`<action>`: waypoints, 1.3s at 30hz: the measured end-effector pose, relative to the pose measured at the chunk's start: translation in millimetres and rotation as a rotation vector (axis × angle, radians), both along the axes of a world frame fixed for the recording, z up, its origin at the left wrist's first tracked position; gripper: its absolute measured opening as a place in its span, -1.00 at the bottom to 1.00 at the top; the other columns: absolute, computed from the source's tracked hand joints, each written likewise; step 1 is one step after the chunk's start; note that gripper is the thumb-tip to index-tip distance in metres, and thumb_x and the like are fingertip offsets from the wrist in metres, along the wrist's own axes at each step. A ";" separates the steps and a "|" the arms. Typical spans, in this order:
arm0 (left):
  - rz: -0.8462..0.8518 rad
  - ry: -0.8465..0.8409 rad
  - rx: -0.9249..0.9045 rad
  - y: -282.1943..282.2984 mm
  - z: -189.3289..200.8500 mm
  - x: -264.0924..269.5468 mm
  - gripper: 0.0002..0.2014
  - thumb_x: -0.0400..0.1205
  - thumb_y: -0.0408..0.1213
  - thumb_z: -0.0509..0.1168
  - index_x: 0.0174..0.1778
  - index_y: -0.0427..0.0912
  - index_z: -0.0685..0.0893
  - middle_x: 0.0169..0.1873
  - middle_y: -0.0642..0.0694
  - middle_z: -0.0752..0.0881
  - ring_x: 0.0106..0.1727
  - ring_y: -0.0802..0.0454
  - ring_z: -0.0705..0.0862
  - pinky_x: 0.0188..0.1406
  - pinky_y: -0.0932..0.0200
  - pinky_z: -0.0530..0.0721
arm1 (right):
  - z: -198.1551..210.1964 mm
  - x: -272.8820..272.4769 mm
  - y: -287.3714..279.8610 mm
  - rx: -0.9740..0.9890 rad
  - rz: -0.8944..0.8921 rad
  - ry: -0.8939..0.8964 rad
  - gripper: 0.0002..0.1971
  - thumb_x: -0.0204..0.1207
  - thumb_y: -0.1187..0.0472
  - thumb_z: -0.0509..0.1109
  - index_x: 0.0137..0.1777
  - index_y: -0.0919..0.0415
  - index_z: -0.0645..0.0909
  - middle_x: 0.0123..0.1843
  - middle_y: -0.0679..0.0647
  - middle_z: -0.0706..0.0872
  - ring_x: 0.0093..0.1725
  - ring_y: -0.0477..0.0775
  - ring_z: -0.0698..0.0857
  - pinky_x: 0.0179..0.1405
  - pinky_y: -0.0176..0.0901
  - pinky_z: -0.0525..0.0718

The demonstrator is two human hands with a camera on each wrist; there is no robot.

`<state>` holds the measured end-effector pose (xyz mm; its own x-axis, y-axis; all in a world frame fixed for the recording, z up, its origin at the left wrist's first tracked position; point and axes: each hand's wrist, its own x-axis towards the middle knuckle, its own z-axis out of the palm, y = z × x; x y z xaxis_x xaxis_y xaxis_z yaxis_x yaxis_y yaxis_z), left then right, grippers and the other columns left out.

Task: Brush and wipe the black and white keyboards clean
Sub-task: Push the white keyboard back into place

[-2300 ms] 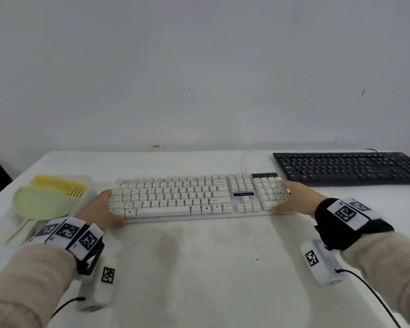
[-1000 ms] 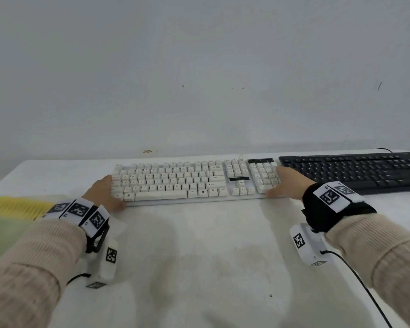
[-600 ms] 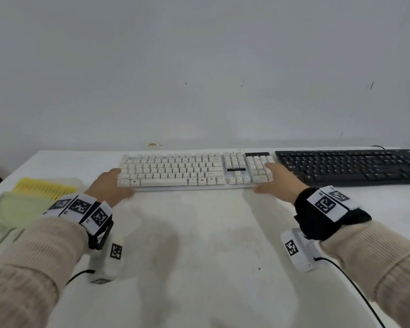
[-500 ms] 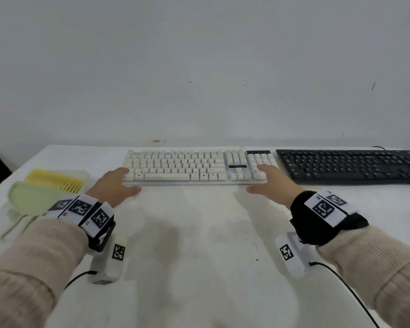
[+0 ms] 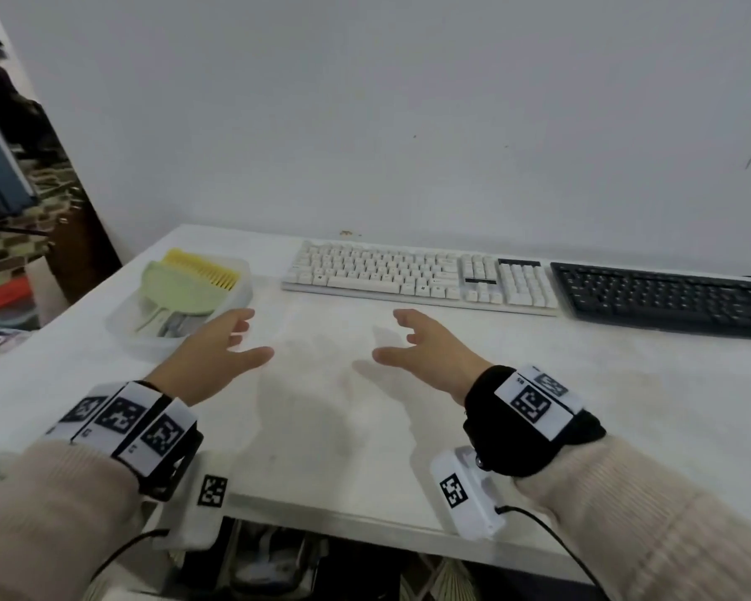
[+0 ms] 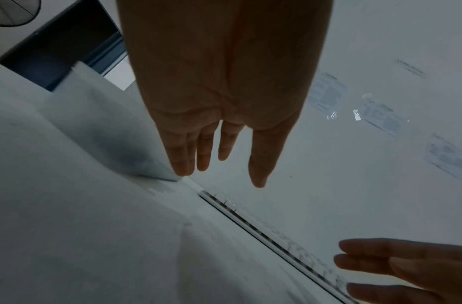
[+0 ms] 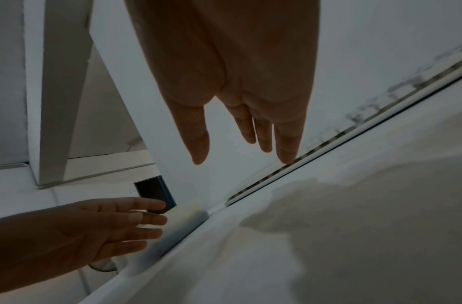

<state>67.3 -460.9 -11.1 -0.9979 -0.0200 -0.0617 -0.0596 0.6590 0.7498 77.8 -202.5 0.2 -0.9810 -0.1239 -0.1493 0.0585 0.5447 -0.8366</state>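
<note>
The white keyboard (image 5: 417, 277) lies along the back of the white table (image 5: 625, 383), with the black keyboard (image 5: 668, 299) directly to its right. My left hand (image 5: 226, 340) and right hand (image 5: 412, 340) hover above the table in front of the white keyboard, palms facing each other, fingers straight and spread, holding nothing. Both wrist views show straight empty fingers, the left hand (image 6: 219, 148) and the right hand (image 7: 240, 135), with the white keyboard's edge (image 6: 263, 232) (image 7: 328, 139) beyond them.
A clear plastic tray (image 5: 148, 336) at the left holds a green dustpan (image 5: 178, 292) and a yellow brush (image 5: 204, 266). The wall stands just behind the keyboards. The table's front edge (image 5: 365, 518) is near my wrists. Clutter sits beyond the table's left side.
Both hands pushed the white keyboard back toward the wall next to the black one, then let go and drew back toward me. They now hover open over the table.
</note>
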 end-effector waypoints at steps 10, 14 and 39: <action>0.002 0.203 0.044 -65.3 3.2 13.7 -0.42 0.57 -0.30 0.39 0.51 -0.11 0.40 0.26 -0.01 0.54 0.23 0.11 0.53 -0.02 0.36 0.50 | -0.6 2.1 -100.1 -0.111 0.043 -0.023 -0.25 0.52 0.08 0.44 0.65 0.08 0.16 0.63 -0.04 0.24 0.59 0.00 0.28 0.53 0.05 0.39; -0.006 0.255 0.041 -107.2 5.1 -2.3 -0.41 0.53 -0.29 0.43 0.49 -0.07 0.42 0.25 0.00 0.55 0.22 0.03 0.56 0.09 0.12 0.59 | 0.2 -10.1 -143.3 -0.115 0.056 -0.042 -0.23 0.52 0.06 0.44 0.65 0.07 0.13 0.65 -0.05 0.21 0.60 0.00 0.26 0.54 0.06 0.37; -0.410 -0.004 0.137 -193.9 -11.1 -117.6 0.01 0.06 0.24 0.56 0.47 0.24 0.34 0.37 0.13 0.47 0.35 0.15 0.53 0.34 0.04 0.59 | 13.2 -74.2 -225.9 -0.013 0.039 -0.065 -0.24 0.43 0.18 0.55 0.57 -0.01 0.25 0.47 0.02 0.41 0.28 0.02 0.48 0.26 -0.15 0.53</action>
<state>-50.4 -654.8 -22.2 -0.9211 0.3872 -0.0399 0.1837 0.5228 0.8324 3.7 -428.4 13.4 -0.9636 -0.1641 -0.2110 0.0923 0.5366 -0.8388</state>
